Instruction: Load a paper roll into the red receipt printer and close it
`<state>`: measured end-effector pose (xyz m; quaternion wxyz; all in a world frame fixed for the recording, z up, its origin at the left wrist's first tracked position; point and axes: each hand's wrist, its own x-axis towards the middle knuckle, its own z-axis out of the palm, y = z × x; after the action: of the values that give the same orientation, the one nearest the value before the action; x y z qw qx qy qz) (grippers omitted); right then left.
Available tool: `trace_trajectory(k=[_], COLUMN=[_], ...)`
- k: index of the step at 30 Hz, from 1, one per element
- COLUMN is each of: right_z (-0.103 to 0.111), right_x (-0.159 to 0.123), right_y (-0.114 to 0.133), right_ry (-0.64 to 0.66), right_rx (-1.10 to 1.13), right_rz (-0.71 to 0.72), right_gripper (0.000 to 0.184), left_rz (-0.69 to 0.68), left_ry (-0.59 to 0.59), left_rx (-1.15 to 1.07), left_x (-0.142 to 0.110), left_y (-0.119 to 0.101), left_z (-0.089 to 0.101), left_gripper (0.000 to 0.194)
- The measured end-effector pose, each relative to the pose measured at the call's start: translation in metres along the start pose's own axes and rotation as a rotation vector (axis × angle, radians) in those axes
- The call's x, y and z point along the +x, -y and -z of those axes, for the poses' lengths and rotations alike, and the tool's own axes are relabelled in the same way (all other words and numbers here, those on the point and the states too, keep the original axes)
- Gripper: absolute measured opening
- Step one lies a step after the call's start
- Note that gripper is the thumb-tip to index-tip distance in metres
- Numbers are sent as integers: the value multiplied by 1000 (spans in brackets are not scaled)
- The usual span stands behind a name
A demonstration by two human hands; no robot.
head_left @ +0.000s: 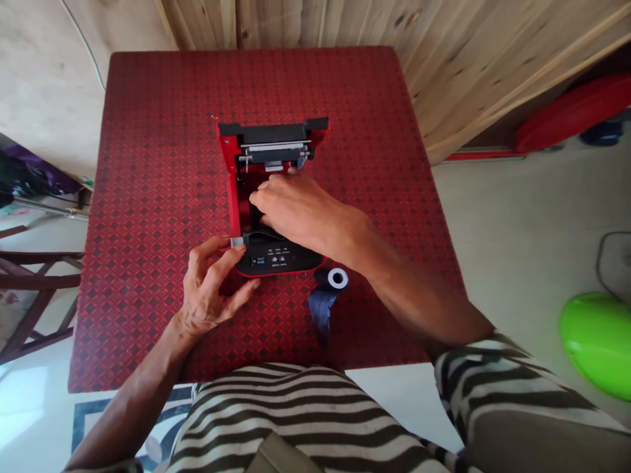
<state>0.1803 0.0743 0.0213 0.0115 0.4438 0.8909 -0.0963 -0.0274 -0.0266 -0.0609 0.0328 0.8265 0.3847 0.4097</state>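
A red and black label printer (283, 259) stands on the table with its lid (273, 135) raised, showing the roller mechanism. My left hand (210, 289) is at the printer's front left corner, its fingertips against a small grey piece (237, 242) there and the thumb apart, near the front edge. My right hand (300, 207) reaches down into the open compartment with bent fingers. The fingertips are partly hidden inside, and what they hold cannot be made out. In front of the printer, below my right wrist, lies a dark ribbon roll (337, 278) with a white core and a loose tail.
The table (148, 131) has a red patterned cover and stands near a wooden plank wall (355, 23). A dark wooden chair (42, 282) is at the left. On the floor at the right is a bright green object (596, 341).
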Motion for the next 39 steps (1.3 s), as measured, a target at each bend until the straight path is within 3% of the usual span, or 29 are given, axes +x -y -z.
trace_trajectory(k=[5, 9, 11, 14, 17, 20, 23, 29, 31, 34, 37, 39], right_z=[10, 32, 38, 19, -31, -81, -105, -95, -86, -77, -83, -91], right_x=[-12, -52, -77, -105, -115, -114, -112, -137, -160, -190, -200, -195], right_y=[-3, 2, -4, -29, -61, -77, -75, -62, -53, -34, -14, -6], right_ry=[-72, -299, -439, -620, -725, -732, -728, -684, -701, -541, -379, -404], right_rx=[32, 140, 251, 508, 717, 793, 860, 849, 806, 836, 920, 935], right_rz=[17, 8, -74, -285, -427, -509, -525, -562, -619, -629, -534, -498], right_gripper=[15, 12, 15, 18, 19, 23, 24, 45, 35, 20, 42, 43], left_rz=[12, 6, -5, -6, 10, 24, 14, 7, 7, 4, 19, 20], left_ry=[-5, -14, -23, -39, -46, -38, -34, -20, -14, -25, -24, -24], left_rx=[-11, -17, -21, -23, -6, 10, 22, 25, 20, 7, 3, 8], left_x=[-1, 0, 1, 2, 2, 3, 3, 5, 4, 4, 3, 3], left_y=[0, 1, 1, 1, 0, 0, 1, 2, 1, 0, 0, 0], left_z=[-1, 0, -1, -2, -3, -3, -3, -1, -1, -1, -2, -2], left_gripper=[64, 67, 68, 69, 68, 63, 62, 68, 70, 74, 75, 75])
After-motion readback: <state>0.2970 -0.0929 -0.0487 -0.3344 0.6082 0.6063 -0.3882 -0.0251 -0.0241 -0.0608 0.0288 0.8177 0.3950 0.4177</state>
